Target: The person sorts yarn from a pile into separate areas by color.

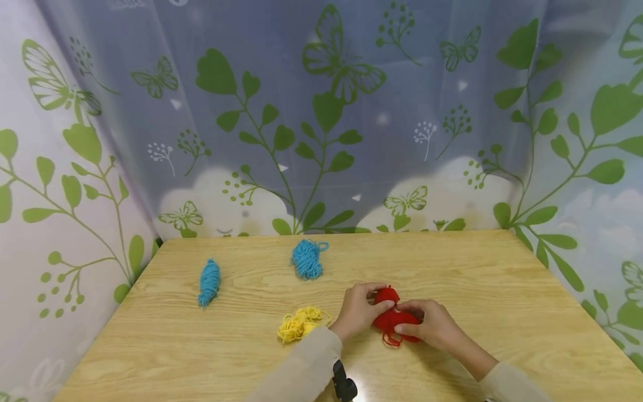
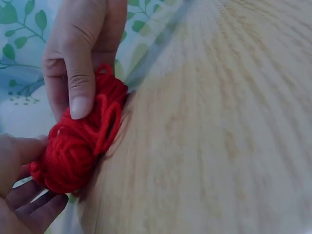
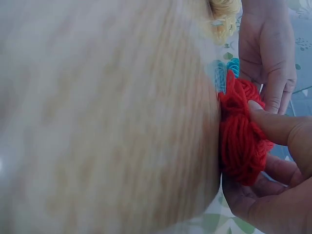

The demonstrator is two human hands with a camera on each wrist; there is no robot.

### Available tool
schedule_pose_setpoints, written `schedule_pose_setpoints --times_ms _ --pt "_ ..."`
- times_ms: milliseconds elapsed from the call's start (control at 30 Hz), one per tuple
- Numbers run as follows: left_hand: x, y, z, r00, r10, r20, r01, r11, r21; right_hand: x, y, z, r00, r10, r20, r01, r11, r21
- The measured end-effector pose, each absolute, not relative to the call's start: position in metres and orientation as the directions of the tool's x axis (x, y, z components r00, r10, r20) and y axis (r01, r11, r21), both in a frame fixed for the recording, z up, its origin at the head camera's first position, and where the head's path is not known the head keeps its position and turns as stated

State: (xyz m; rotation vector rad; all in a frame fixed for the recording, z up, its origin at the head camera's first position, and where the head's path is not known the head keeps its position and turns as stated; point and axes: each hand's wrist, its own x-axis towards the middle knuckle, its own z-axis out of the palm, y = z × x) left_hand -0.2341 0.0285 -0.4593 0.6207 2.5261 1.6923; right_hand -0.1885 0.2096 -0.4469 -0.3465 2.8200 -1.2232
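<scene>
Both hands hold a skein of red yarn (image 1: 385, 320) low over the right middle of the table. My left hand (image 1: 358, 308) grips its far left end between thumb and fingers. At the near right end, my right hand (image 1: 436, 325) pinches the yarn, thumb on the near side. A loose red loop hangs toward the table edge. In the left wrist view the red yarn (image 2: 73, 151) looks bundled, with loose loops on its side. In the right wrist view the yarn (image 3: 242, 141) appears narrowed at its middle near the right thumb.
A loose yellow yarn bundle (image 1: 296, 326) lies just left of my left forearm. Farther back is a blue yarn bundle (image 1: 306, 259) with a loop sticking out. A twisted blue skein (image 1: 209, 282) lies at the left. Patterned curtains (image 1: 271, 184) border the wooden table (image 1: 166, 346).
</scene>
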Motion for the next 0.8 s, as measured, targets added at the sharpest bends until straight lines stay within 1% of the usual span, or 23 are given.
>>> schedule_pose_setpoints --times_ms 200,333,500,567,800 --pt "-0.232 0.027 -0.461 -0.900 0.371 0.229 0.370 0.373 0.851 -0.189 0.210 -0.445 -0.984 -0.173 0.042 -0.155 0.716 -0.680" --pt "-0.232 0.030 -0.461 -0.894 0.362 0.264 0.397 0.369 0.840 -0.190 0.210 -0.442 -0.985 -0.165 0.055 -0.161 0.751 -0.640" --pt "-0.232 0.037 -0.462 -0.897 0.369 0.243 0.376 0.352 0.857 -0.193 0.211 -0.441 -0.988 -0.149 0.051 -0.150 0.788 -0.597" --pt "-0.231 0.038 -0.462 -0.900 0.375 0.222 0.362 0.362 0.859 -0.193 0.211 -0.442 -0.988 -0.146 0.046 -0.144 0.789 -0.598" --pt "-0.231 0.038 -0.466 -0.903 0.368 0.220 0.364 0.384 0.849 -0.193 0.210 -0.442 -0.989 -0.140 0.041 -0.136 0.790 -0.598"
